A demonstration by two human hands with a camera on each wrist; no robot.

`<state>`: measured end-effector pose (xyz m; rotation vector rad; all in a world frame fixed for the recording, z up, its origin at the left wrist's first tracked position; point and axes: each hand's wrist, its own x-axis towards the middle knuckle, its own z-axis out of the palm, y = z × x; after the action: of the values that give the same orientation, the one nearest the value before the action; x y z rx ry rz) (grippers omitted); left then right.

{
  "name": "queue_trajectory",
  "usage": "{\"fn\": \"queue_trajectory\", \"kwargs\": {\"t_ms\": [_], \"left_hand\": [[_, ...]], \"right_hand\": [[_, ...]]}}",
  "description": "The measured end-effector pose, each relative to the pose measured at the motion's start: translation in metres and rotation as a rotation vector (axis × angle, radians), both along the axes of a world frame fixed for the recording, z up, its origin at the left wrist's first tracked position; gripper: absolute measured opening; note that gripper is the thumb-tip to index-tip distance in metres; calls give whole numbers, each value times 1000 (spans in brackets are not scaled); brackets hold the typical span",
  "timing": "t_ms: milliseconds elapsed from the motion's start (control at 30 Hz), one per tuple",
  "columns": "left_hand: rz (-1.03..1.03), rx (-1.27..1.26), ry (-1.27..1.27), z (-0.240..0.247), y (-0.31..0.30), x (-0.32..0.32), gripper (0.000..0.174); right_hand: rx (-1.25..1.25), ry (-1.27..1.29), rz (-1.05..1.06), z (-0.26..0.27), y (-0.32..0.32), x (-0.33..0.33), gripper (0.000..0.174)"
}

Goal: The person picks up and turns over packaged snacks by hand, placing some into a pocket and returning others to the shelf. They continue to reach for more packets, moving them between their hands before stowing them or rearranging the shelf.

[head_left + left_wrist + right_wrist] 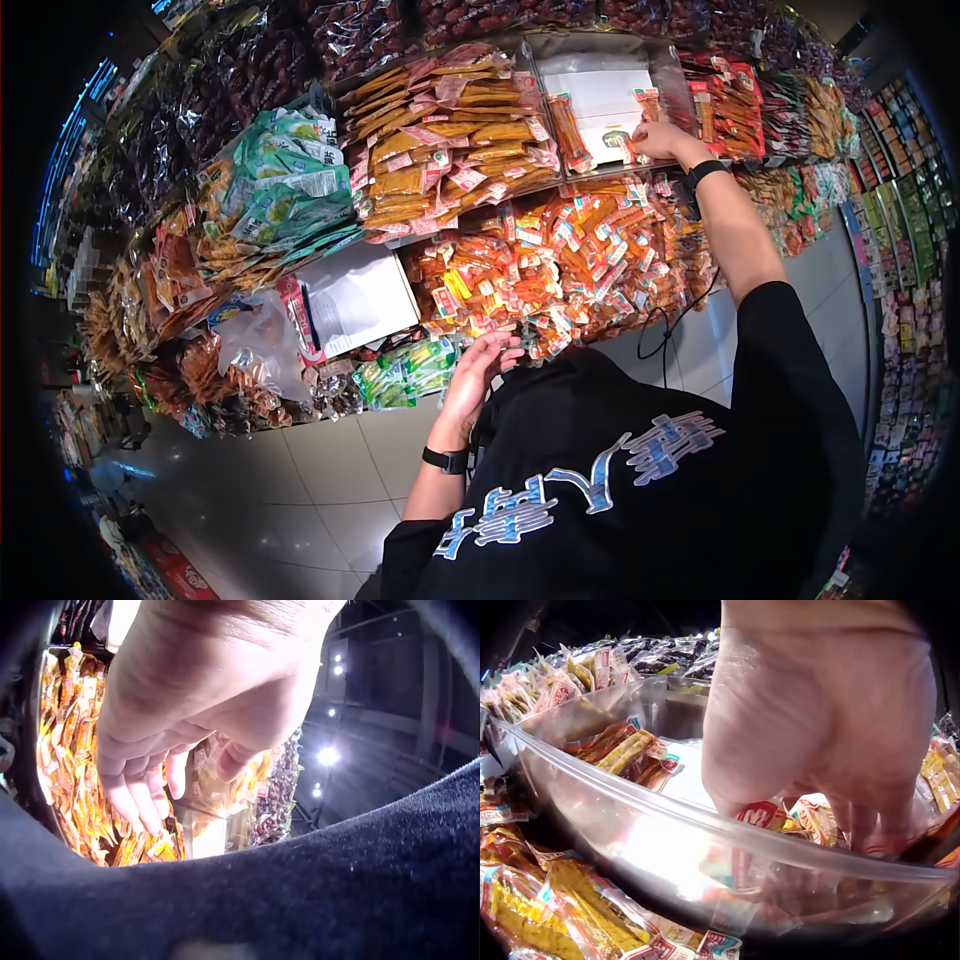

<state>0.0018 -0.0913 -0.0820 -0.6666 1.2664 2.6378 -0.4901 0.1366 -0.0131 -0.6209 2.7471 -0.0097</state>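
Note:
My right hand (657,142) reaches down inside a clear plastic bin (540,75). Between its thumb and fingers it holds a snack packet (814,819) with a red label; the fingertips show only blurred through the bin's wall. To its left in the bin, several long orange-brown snack packets (570,133) lie along the side, over a white floor. My left hand (481,372) hangs at the front edge of the display with nothing in it, its fingers loosely bent. Close beyond it spreads a heap of small orange snack packets (560,260).
Left of the bin stands a full compartment of yellow-brown packets (450,140). Green bags (285,170) are piled further left. A white paper pad (360,300) with a pen lies nearer me. Dark packs (360,35) line the back, and a black cable (655,335) hangs in front.

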Motion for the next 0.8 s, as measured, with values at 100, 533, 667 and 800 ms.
{"fn": "queue_trajectory", "kwargs": {"t_ms": [100, 533, 667, 800], "left_hand": [[9, -4, 0, -1, 2, 0, 33], [51, -22, 31, 2, 2, 8, 35], [49, -12, 39, 1, 2, 10, 34], [30, -13, 38, 0, 2, 10, 33]], "right_hand": [[26, -58, -3, -7, 0, -5, 50], [191, 189, -84, -21, -36, 15, 58], [-32, 299, -160, -21, -29, 14, 44], [-382, 431, -219, -12, -16, 9, 28]]}}
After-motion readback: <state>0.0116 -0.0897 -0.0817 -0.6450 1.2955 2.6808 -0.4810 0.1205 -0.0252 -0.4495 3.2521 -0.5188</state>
